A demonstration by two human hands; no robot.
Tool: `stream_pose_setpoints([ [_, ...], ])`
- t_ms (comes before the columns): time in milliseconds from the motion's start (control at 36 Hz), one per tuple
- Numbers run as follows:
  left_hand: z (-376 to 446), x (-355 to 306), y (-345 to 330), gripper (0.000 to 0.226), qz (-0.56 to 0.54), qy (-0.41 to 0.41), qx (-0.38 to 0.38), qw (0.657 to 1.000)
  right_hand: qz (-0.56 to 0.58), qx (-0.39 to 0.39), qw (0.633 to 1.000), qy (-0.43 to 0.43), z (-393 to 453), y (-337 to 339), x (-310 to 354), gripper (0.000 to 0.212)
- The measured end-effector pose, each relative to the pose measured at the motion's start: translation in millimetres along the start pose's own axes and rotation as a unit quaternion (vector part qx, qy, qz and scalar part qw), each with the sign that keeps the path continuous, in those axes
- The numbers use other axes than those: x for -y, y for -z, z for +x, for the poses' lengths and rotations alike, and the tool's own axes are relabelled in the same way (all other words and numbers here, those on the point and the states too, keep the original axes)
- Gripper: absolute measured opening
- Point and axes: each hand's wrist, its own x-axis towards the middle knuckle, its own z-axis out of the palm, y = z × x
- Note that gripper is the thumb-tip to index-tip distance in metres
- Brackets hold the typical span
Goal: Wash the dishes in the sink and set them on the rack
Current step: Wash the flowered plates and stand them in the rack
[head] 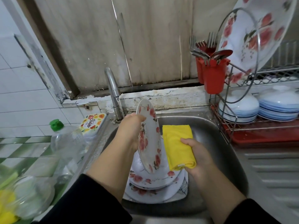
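Note:
My left hand (130, 131) grips a white plate with red flowers (149, 136) by its rim and holds it on edge over the steel sink (215, 139). My right hand (198, 155) holds a folded yellow cloth (178, 146) just right of the plate, a small gap between them. Below them a stack of flowered plates (155, 185) lies in the sink bowl. The wire dish rack (233, 120) stands to the right of the sink.
A tap (113, 89) rises behind the plate. The rack carries a large flowered platter (252, 34), stacked white bowls (278, 105) and a red cutlery holder (213, 75) with forks and spoons. At left stand a clear bottle with a green cap (64, 143) and a small tub (93, 125).

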Motion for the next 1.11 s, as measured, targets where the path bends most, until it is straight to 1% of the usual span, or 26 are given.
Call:
stream_pose_setpoints([
  [111,0,0,-1,0.016,-0.007,-0.007,0.009,1.0,0.0,0.002,1.0,-0.004,0,1,-1,0.026],
  [194,-2,1,1,0.016,-0.034,-0.012,0.019,0.999,-0.015,-0.01,1.0,-0.002,2,1,-2,0.029],
  [250,-5,3,3,0.02,-0.062,-0.013,0.03,0.998,-0.033,-0.027,0.999,0.005,5,1,-2,0.035],
  [306,-8,10,7,0.028,-0.111,-0.008,0.044,0.993,-0.053,-0.045,0.997,0.03,6,-1,0,0.036],
  [333,-9,15,9,0.03,-0.134,-0.007,0.05,0.99,-0.07,-0.05,0.995,0.049,7,-2,1,0.036],
  [389,-9,28,12,0.033,-0.176,0.0,0.069,0.982,-0.127,-0.023,0.987,0.095,7,-7,6,0.034],
  [417,-8,36,14,0.034,-0.196,0.01,0.079,0.977,-0.181,0.001,0.977,0.113,5,-10,9,0.034],
  [444,-7,43,15,0.036,-0.218,0.025,0.089,0.972,-0.271,0.021,0.954,0.128,1,-14,11,0.035],
  [472,-7,50,16,0.038,-0.239,0.044,0.099,0.965,-0.401,0.041,0.903,0.146,-2,-18,12,0.038],
  [500,-8,58,16,0.041,-0.26,0.06,0.112,0.957,-0.561,0.058,0.809,0.162,-2,-19,11,0.046],
  [528,-8,66,15,0.044,-0.276,0.07,0.13,0.95,-0.709,0.072,0.681,0.171,1,-18,9,0.054],
  [556,-8,75,14,0.047,-0.292,0.075,0.146,0.942,-0.799,0.092,0.57,0.166,5,-15,7,0.059],
  [583,-7,83,13,0.049,-0.305,0.079,0.16,0.936,-0.843,0.112,0.506,0.143,7,-13,3,0.061],
  [611,-6,91,14,0.051,-0.313,0.082,0.169,0.931,-0.86,0.126,0.481,0.114,10,-10,-2,0.062],
  [667,-3,100,15,0.052,-0.315,0.085,0.177,0.929,-0.866,0.125,0.476,0.09,15,-2,-10,0.064],
  [722,-2,103,14,0.052,-0.301,0.091,0.179,0.932,-0.869,0.081,0.479,0.091,19,2,-16,0.067],
  [806,-2,104,10,0.054,-0.285,0.099,0.179,0.936,-0.844,-0.019,0.528,0.089,28,-9,-27,0.07],
  [861,-1,105,11,0.054,-0.284,0.1,0.18,0.936,-0.825,-0.048,0.554,0.1,33,-21,-34,0.072],
  [889,1,107,12,0.054,-0.285,0.097,0.178,0.937,-0.821,-0.035,0.559,0.111,34,-24,-37,0.071],
  [917,2,108,14,0.054,-0.286,0.093,0.173,0.938,-0.819,-0.003,0.559,0.127,34,-26,-38,0.071],
  [972,4,110,17,0.055,-0.285,0.09,0.158,0.941,-0.808,0.082,0.558,0.171,30,-26,-40,0.066],
  [1056,6,110,17,0.055,-0.301,0.1,0.132,0.939,-0.77,0.186,0.579,0.196,12,-20,-33,0.06],
  [1111,6,109,16,0.05,-0.301,0.093,0.113,0.942,-0.787,0.208,0.555,0.171,0,-8,-17,0.047],
])
